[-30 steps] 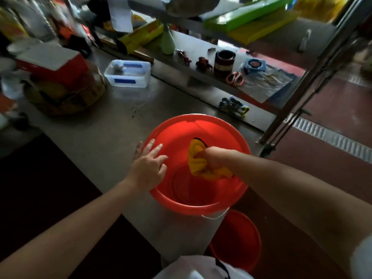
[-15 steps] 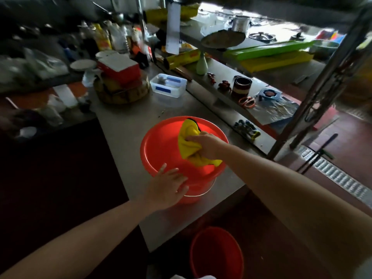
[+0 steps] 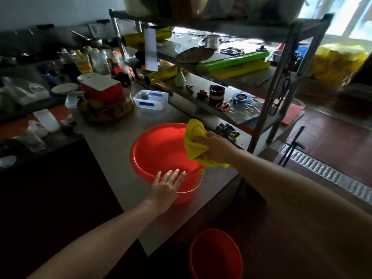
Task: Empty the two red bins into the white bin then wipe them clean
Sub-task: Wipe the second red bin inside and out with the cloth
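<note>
Wiping step, by my read. Red bin (image 3: 161, 150) stands upright near the front right corner of the steel counter (image 3: 112, 146); it is glossy, looks empty inside, and has a thin wire handle hanging down its front wall. Right hand (image 3: 215, 148) has its fingers curled tight round a bunched yellow cloth (image 3: 194, 141) at the bin's right rim. Left hand (image 3: 165, 186) lies flat on the near outer wall, fingers straight, gripping nothing. Next move likely calls for dragging the cloth round the rim and inner wall while the left braces against sliding. Second red bin (image 3: 215, 252) is on the floor below the counter's front edge. White bin not in view.
</note>
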